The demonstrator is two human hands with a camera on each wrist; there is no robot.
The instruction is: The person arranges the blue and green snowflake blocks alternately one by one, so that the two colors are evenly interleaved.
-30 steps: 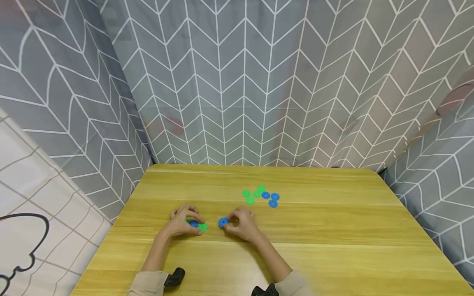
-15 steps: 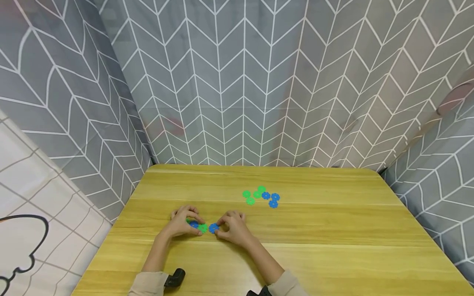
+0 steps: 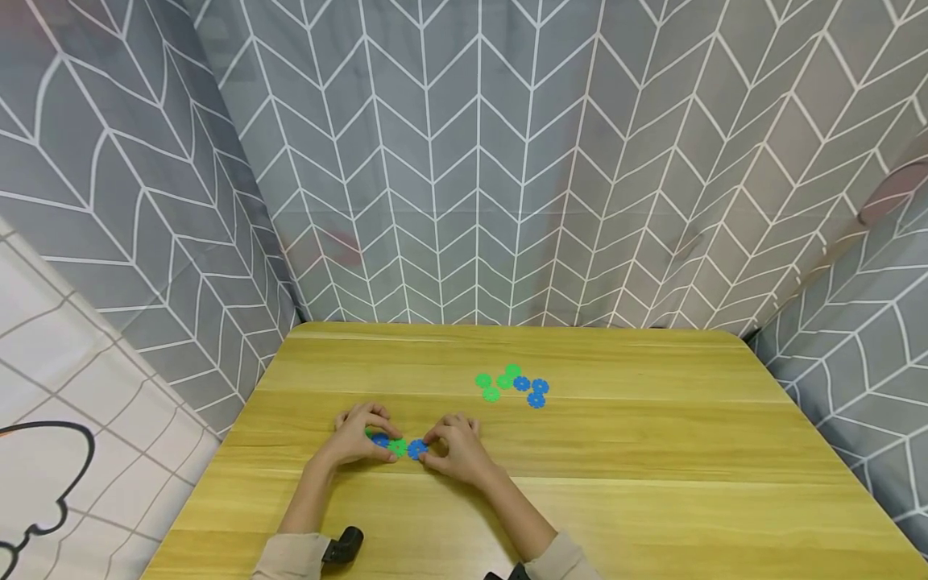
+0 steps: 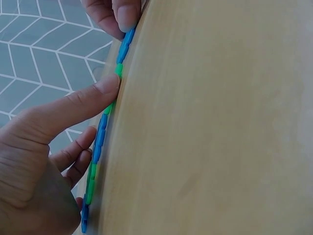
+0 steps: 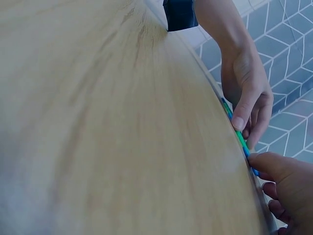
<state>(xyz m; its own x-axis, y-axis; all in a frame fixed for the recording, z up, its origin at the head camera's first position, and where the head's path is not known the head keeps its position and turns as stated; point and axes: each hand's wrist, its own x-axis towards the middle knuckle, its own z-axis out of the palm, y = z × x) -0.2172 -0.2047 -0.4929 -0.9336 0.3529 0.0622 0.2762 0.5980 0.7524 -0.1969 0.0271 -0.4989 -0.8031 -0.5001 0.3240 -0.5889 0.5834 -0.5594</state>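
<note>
A row of flat, notched snowflake discs, alternating blue and green, lies along the table between the hands. My left hand (image 3: 360,435) grips the row, with its thumb on a green disc (image 3: 398,447). Another blue disc (image 3: 380,440) shows under its arched fingers. The right hand (image 3: 458,451) pinches the blue disc (image 3: 416,449) at the row's right end between thumb and fingertips. Seen from the left wrist, that end blue disc (image 4: 126,46) meets the green disc (image 4: 119,70) edge to edge; whether their notches interlock I cannot tell. Fingers hide part of the row.
Farther back on the wooden table (image 3: 652,419) lie several loose green discs (image 3: 491,394) and 3 blue discs (image 3: 536,399). Patterned grey curtains (image 3: 478,161) hang behind and beside the table. A black wrist device (image 3: 344,545) sits at the left sleeve.
The right hand has moved left with the blue disc, closing the gap to the green disc at the row's end. My left hand has stayed in place.
</note>
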